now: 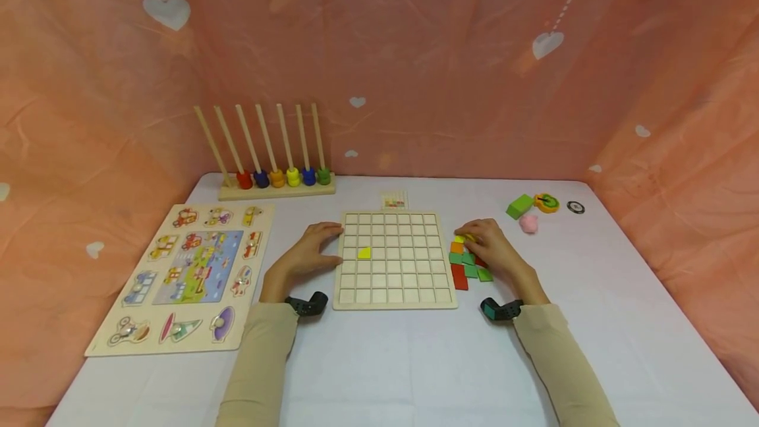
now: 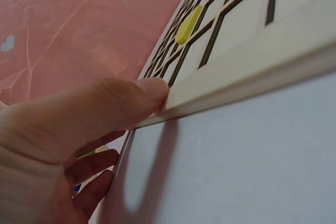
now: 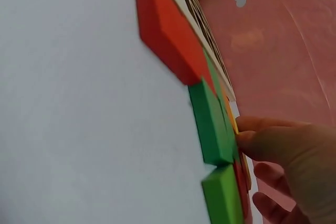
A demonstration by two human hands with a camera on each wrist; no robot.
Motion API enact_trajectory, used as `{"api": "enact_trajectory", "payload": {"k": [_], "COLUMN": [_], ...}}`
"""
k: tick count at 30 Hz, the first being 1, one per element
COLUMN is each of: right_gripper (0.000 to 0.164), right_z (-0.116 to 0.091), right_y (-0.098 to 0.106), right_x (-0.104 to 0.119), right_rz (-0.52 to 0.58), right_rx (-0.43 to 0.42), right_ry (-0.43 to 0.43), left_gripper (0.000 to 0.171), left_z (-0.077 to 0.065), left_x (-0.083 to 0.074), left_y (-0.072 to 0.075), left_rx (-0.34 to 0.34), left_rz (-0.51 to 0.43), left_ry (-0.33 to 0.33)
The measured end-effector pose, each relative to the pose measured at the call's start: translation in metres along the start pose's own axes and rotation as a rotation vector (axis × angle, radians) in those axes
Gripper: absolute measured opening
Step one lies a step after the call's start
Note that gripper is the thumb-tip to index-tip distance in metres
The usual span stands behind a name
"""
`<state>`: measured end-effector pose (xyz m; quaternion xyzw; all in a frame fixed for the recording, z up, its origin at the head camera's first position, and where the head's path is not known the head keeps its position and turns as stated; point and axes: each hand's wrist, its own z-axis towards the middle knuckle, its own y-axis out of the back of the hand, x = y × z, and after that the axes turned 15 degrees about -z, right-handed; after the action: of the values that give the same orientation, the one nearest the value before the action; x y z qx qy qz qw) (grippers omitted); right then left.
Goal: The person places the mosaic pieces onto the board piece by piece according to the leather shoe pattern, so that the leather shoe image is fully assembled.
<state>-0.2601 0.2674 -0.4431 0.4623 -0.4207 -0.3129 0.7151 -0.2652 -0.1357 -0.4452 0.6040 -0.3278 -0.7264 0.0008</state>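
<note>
A square wooden grid board [image 1: 394, 305] lies on the table, with one yellow tile [image 1: 364, 253] in a cell left of its middle. My left hand [image 1: 305, 256] rests at the board's left side; its thumb [image 2: 152, 90] touches the rim. Right of the board lies a cluster of flat tiles: red [image 1: 459, 277], green [image 1: 470, 271], light green [image 1: 485, 275] and orange [image 1: 456, 247]. My right hand [image 1: 492, 249] reaches over the far end of this cluster, thumb and index finger pinching at a yellow tile [image 1: 470, 238]. The fingers partly hide that tile.
Beyond the board lies a small patterned card [image 1: 394, 200]. A peg stacker [image 1: 279, 194] with coloured beads stands back left, and a knobbed picture puzzle [image 1: 196, 341] lies left. Back right are a green block [image 1: 520, 206], a tree-shaped piece [image 1: 547, 203], a pink piece [image 1: 529, 223] and a round chip [image 1: 576, 207].
</note>
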Motion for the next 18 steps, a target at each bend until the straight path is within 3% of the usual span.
{"api": "enact_trajectory", "payload": {"k": [11, 18], "right_gripper": [0.025, 0.015], "right_z": [0.002, 0.005], "right_y": [0.002, 0.006], "right_x": [0.005, 0.015], "right_rz": [-0.075, 0.017], "right_rx": [0.019, -0.058], "right_ry": [-0.104, -0.158], "left_gripper": [0.065, 0.065], "left_z": [0.0, 0.0], "left_x": [0.002, 0.003], "left_y": [0.0, -0.001], "left_rx": [-0.001, 0.001], "left_rz": [0.011, 0.025], "left_ry": [-0.011, -0.017]}}
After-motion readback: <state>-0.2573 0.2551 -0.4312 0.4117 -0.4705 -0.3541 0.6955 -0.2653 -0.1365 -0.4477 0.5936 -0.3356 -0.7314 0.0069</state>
